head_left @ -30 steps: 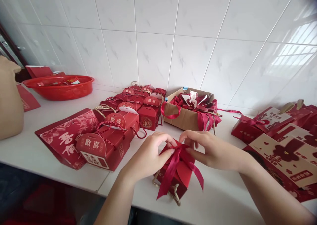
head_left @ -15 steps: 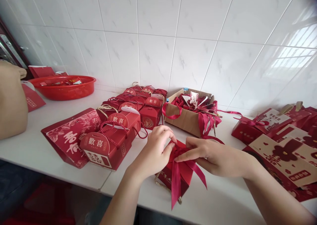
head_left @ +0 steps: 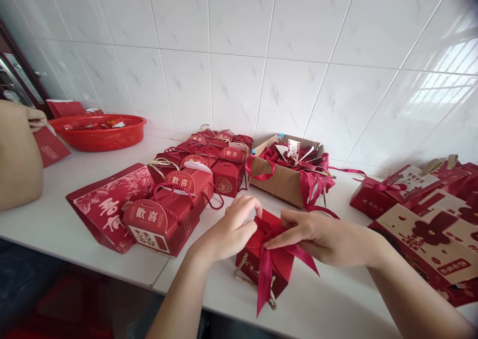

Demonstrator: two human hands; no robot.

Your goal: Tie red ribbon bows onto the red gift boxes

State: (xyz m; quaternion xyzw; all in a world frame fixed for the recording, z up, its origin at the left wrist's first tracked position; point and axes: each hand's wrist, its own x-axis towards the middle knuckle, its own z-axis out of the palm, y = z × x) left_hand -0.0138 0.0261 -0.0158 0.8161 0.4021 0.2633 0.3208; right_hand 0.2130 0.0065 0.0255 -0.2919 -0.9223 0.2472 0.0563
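Both at red box (head_left: 283,268) | left hand (head_left: 233,230) curled | right hand (head_left: 317,235) index-extended

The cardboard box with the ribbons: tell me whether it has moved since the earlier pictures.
No. The cardboard box sits in the same place against the joints of the tiled wall; both shift slightly together, as the camera does.

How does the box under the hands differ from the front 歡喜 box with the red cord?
The box under the hands has a wide magenta ribbon across its top; the 歡喜 box shows no ribbon. The first has a tan rope handle hanging low on its near side, while the 歡喜 box has a twisted red cord over its top. The right hand touches the first's ribbon; neither hand touches the 歡喜 box. Both boxes are red.
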